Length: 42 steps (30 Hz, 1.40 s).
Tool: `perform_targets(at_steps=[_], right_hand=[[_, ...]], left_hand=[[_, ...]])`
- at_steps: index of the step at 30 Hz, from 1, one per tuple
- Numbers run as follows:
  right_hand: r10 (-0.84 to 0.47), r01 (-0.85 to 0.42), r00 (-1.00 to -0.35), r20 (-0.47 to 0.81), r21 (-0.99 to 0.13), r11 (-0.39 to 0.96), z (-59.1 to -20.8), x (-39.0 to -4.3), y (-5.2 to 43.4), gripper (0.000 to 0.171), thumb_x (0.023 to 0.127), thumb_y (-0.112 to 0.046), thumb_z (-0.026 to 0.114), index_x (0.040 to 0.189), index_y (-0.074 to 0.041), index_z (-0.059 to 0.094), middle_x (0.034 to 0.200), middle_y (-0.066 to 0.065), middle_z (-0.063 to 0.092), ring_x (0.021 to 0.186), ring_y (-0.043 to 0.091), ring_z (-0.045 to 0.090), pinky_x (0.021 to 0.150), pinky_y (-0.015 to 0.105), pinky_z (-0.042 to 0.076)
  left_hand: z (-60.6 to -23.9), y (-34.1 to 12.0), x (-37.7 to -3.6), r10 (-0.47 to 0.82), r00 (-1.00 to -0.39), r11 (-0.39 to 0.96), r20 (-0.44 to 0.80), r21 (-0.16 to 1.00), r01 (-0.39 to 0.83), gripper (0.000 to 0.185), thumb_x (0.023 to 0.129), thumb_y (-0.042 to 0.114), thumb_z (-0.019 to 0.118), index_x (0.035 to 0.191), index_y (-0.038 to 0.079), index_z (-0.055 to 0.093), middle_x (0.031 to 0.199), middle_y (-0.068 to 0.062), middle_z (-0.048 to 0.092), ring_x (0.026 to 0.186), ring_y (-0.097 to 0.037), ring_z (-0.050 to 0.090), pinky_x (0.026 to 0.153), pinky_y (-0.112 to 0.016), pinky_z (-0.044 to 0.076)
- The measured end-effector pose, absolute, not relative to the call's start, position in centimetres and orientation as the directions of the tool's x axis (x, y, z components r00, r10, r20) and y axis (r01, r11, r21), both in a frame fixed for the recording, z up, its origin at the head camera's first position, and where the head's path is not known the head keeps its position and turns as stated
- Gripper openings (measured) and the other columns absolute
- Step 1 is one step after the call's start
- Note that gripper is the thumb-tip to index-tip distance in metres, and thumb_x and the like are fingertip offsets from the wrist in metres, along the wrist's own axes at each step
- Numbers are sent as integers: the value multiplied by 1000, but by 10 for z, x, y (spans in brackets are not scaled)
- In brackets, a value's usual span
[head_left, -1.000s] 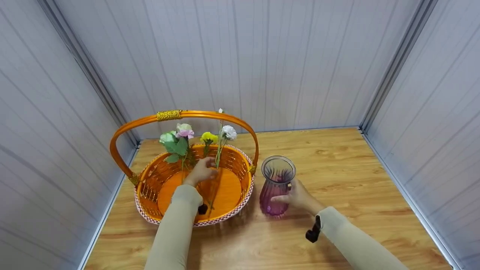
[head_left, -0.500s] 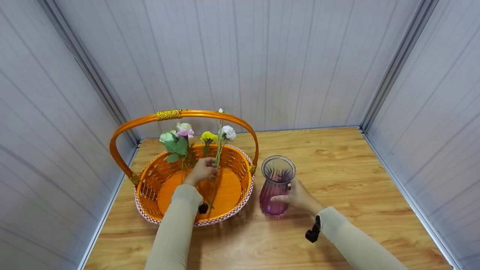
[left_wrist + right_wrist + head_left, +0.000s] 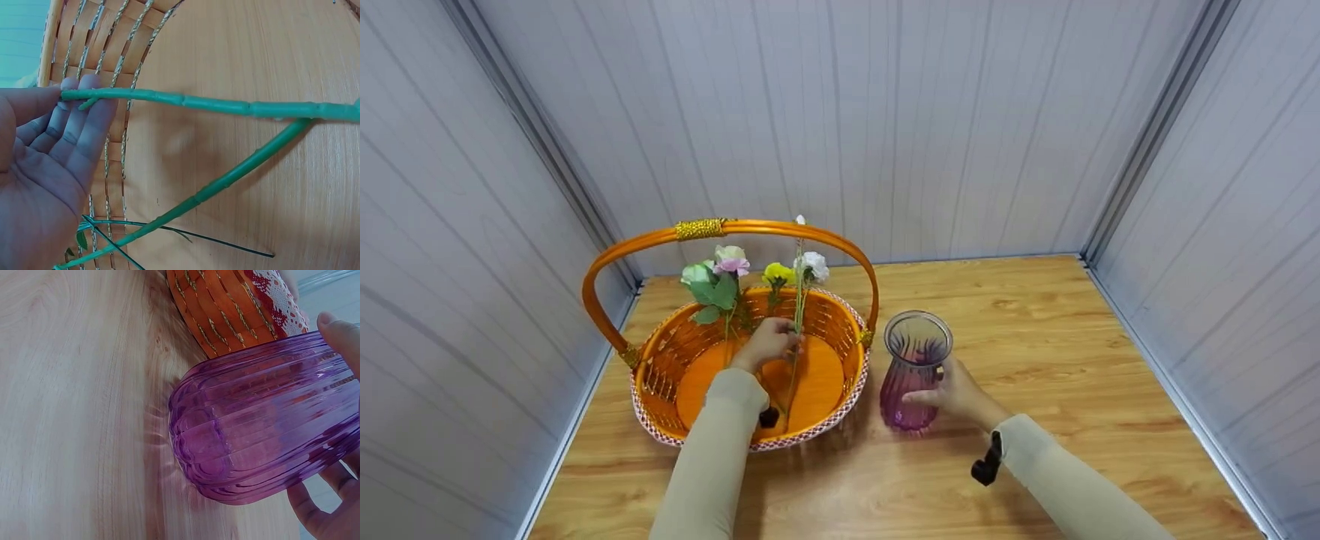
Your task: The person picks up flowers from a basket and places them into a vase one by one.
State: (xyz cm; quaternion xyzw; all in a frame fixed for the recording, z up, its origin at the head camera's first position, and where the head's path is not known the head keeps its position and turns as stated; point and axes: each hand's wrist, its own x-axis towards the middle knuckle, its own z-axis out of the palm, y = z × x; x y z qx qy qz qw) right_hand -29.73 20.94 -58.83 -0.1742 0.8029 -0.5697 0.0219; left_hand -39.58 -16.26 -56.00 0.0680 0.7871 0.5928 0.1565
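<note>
**Green stem (image 3: 214,105) pinched in the basket (image 3: 817,382), purple vase (image 3: 901,394) gripped beside it**

The orange basket held several flowers, their stems inside and their heads above its far edge: a pale green rose (image 3: 695,274) and a pink-and-cream bloom (image 3: 732,264) at the left, a yellow flower (image 3: 778,274) in the middle, a white flower (image 3: 813,266) farther right, and a white bud (image 3: 800,220) by the handle (image 3: 750,226). The left hand (image 3: 769,345) was inside the basket, thumb and fingers closed on the green stem. The vase stood upright on the wooden table (image 3: 1035,337), near the basket, with the right hand (image 3: 960,394) clamped round it, thumb on one side and fingers on the other.

The left wrist view set apart a second green stem (image 3: 197,197) slanting below the first, and thin dark stems (image 3: 225,243) near the wall; whether the two thick stems joined or merely crossed was hard to tell. The right wrist view brought out red-and-white lace (image 3: 278,304) on the basket and the vase's scalloped base (image 3: 199,444). The vase's mouth (image 3: 915,365) showed only from the head.
</note>
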Motion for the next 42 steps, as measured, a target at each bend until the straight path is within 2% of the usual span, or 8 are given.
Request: perform_targets(at_steps=[4, 9, 13, 16, 23, 32, 38, 42], right_hand=[[-294, -242, -944, 151, -921, 306, -589, -297, 210, 103, 79, -12, 98, 161, -3, 37, 155, 26, 57, 143, 48, 56, 121, 65, 44], [-286, -229, -948, 140, -923, 310, -589, -296, 209, 103, 79, -11, 98, 162, -4, 37, 156, 25, 57, 144, 47, 56, 122, 64, 43], [-282, -223, -950, 137, -927, 302, -590, -296, 209, 102, 79, -9, 97, 161, -3, 36, 155, 27, 56, 142, 48, 57, 120, 63, 47], [-277, -217, -952, 133, -929, 300, -590, -296, 209, 102, 79, -8, 97, 161, -3, 35, 155, 27, 56, 142, 48, 57, 119, 63, 48], [-295, -269, -939, 177, -913, 308, -592, -299, 209, 99, 78, -8, 98, 157, 2, 39, 149, 31, 60, 133, 50, 62, 111, 60, 55], [-297, -258, -940, 168, -919, 298, -591, -298, 210, 101, 79, -8, 98, 159, 2, 37, 151, 30, 57, 136, 50, 60, 111, 59, 55], [-284, -219, -950, 132, -929, 300, -588, -297, 209, 102, 78, -9, 98, 159, -1, 38, 153, 28, 57, 137, 48, 60, 113, 58, 55], [-282, -209, -952, 121, -929, 304, -588, -297, 209, 101, 78, -9, 98, 159, -3, 39, 153, 27, 58, 140, 47, 59, 117, 59, 51]], left_hand=[[-555, -160, -395, 313, -937, 249, -155, 965, -77, 18, 110, -4, 50, 118, -12, 64, 105, -24, 69, 81, -20, 69, 79, -37, 67], [-545, -160, -394, 318, -940, 226, -125, 973, -53, 17, 111, -5, 50, 117, -8, 65, 96, -10, 68, 82, -22, 71, 87, -47, 68], [-537, -161, -393, 307, -947, 208, -100, 977, -35, 18, 112, -3, 49, 120, -7, 64, 95, -6, 67, 83, -25, 71, 92, -54, 66], [-531, -162, -393, 285, -956, 202, -69, 979, -11, 18, 112, -3, 50, 122, -8, 63, 96, -7, 67, 82, -22, 71, 88, -50, 67], [-513, -166, -393, 260, -965, 196, 9, 979, 62, 18, 111, -2, 52, 123, -9, 63, 96, -6, 68, 81, -17, 72, 74, -29, 65], [-491, -167, -391, 261, -965, 119, 6, 992, 39, 15, 111, -2, 53, 120, -6, 64, 95, -3, 70, 83, -19, 73, 80, -37, 67], [-483, -167, -386, 259, -966, 122, 0, 992, 33, 20, 111, 0, 54, 124, -14, 62, 97, -4, 72, 86, -23, 74, 81, -37, 68], [-482, -169, -380, 264, -964, 139, 1, 990, 39, 17, 111, 1, 55, 120, -9, 66, 97, -3, 73, 86, -22, 76, 81, -36, 68]])
